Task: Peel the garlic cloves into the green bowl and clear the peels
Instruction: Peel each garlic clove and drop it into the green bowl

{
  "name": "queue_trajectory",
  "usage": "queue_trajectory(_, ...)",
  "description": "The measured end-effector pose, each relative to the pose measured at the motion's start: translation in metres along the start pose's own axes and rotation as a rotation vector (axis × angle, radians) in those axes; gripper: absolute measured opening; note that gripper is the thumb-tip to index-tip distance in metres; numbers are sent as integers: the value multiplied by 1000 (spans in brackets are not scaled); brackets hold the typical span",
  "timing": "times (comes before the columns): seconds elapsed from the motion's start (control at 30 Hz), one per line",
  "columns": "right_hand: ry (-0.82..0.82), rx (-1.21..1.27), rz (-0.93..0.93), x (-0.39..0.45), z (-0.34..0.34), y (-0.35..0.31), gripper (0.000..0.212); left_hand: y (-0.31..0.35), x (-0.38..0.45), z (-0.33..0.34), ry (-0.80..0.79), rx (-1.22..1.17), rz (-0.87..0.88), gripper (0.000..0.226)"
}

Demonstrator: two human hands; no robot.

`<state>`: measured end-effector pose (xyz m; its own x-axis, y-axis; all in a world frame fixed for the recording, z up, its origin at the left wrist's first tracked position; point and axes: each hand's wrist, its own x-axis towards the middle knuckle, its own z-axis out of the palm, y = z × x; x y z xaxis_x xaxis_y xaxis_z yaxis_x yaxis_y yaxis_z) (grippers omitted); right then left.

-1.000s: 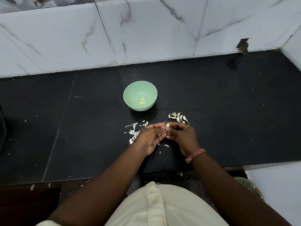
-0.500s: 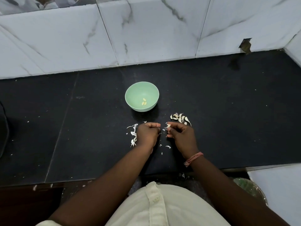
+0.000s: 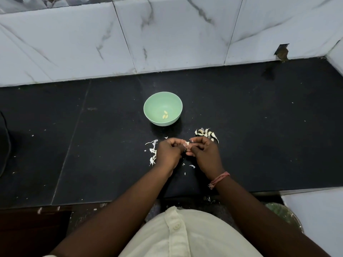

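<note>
My left hand (image 3: 168,153) and right hand (image 3: 204,154) meet over black stone counter (image 3: 259,127), fingers curled, pinching small white garlic clove (image 3: 187,143) between them. Round pale-green bowl (image 3: 163,108) beyond, two peeled cloves (image 3: 165,115) inside. Unpeeled cloves (image 3: 206,134) right; papery white peels (image 3: 153,152) left.

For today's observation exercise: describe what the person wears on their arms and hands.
Both forearms are bare, with no sleeves in view and no gloves. The right hand has a pinkish-red thread band wound round its wrist, with a frayed end. The left hand and its wrist carry nothing. A cream buttoned shirt covers the body.
</note>
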<state>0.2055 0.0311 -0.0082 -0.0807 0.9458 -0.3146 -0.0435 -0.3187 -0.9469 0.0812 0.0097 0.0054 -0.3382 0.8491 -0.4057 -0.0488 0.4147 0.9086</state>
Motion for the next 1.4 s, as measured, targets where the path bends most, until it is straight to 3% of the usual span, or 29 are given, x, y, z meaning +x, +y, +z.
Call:
queue_trajectory(0.17,21,153,38,-2,6,-5,3,0,-1,0,-8,-22,64,8)
queue_trajectory(0.33,42,31,50,1,10,-9,10,-3,-1,-1,22,-26,105,9)
queue_trajectory(0.5,51,-31,32,3,11,-9,12,-1,-6,-2,-79,-149,73,9)
queue_trajectory(0.8,-33,69,97,-2,17,-25,16,8,-7,-12,-129,-376,-172,6)
queue_trajectory(1.0,9,144,172,-8,22,-31,20,12,-9,-13,-112,-463,-285,14)
queue_trajectory(1.23,123,-14,-12,-7,27,-27,9,16,-15,-5,-42,-678,-317,12)
queue_trajectory(1.4,85,-32,-92,-11,28,-22,10,21,-14,-5,-40,-696,-287,13)
